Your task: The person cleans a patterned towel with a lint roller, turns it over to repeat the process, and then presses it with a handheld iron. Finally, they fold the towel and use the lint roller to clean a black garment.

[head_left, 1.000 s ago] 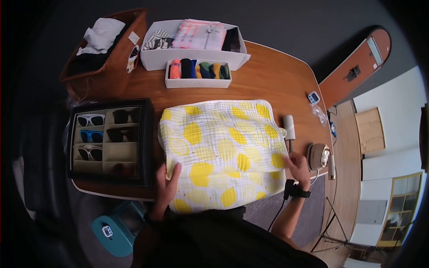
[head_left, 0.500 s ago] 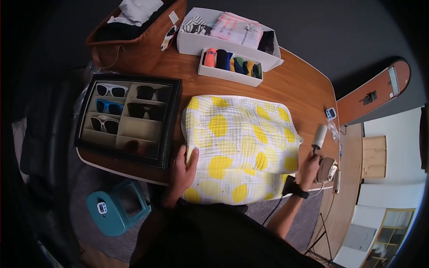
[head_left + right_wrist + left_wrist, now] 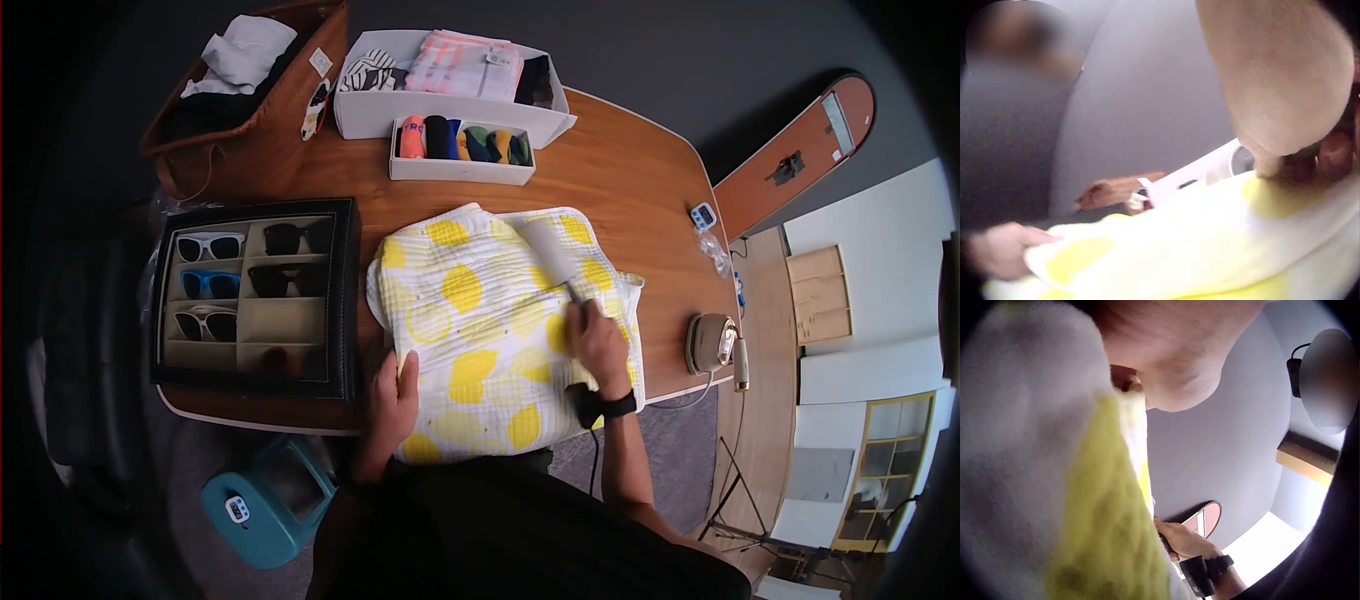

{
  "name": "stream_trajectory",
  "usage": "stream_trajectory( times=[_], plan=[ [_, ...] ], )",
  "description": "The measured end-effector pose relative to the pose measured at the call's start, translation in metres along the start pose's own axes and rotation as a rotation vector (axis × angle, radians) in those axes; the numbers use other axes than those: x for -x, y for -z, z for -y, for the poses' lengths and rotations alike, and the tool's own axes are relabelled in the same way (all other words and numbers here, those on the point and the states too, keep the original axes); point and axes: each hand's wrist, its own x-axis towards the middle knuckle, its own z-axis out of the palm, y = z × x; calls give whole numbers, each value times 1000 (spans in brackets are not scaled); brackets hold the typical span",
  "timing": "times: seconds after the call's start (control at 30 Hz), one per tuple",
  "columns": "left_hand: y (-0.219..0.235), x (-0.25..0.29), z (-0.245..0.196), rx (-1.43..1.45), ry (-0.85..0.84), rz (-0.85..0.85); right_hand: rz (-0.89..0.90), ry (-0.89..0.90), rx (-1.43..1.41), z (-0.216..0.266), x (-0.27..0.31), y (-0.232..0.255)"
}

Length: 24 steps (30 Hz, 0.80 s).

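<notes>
A white muslin cloth (image 3: pixel 470 330) printed with yellow lemons lies spread at the table's front edge, slightly rumpled. My right hand (image 3: pixel 600 350) grips the handle of a lint roller, whose white, motion-blurred cylinder (image 3: pixel 548 252) overlaps the cloth's upper right part. At the cloth's left edge, my left hand (image 3: pixel 390 410) holds the fabric with the thumb on top. Close up in the left wrist view, the cloth (image 3: pixel 1104 506) fills the left side beside the palm. The right wrist view shows the left hand (image 3: pixel 1007 250) pinching the cloth's far edge.
A black sunglasses case (image 3: pixel 345 290) stands left of the cloth. Behind are a white box of folded textiles (image 3: pixel 450 117), a smaller box of rolled socks (image 3: pixel 460 172) and a brown basket (image 3: pixel 255 150). A handheld steamer (image 3: pixel 712 345) and a small timer (image 3: pixel 703 216) sit at right.
My right hand has taken the lint roller from the table right of the cloth, raised it and brought it left over the cloth. The cloth's top has wrinkled. The left hand stays at the left edge.
</notes>
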Motion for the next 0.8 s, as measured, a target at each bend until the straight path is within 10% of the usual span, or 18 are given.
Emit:
stream_trajectory(
  times=[0.13, 0.33, 0.4, 0.57, 0.8],
  plan=[
    [-5, -1, 2, 71, 49, -32, -169, -228, 208, -14, -27, 24],
    [1, -7, -2, -19, -101, -31, -53, 350, -237, 41, -6, 31],
    [5, -5, -6, -167, -145, 21, 155, 167, -181, 13, -27, 27],
    [-1, -4, 4, -160, -177, -59, -142, -144, 215, -36, -73, 29],
    [-7, -3, 3, -221, -196, -114, 176, 505, -237, 86, 5, 40]
  ],
)
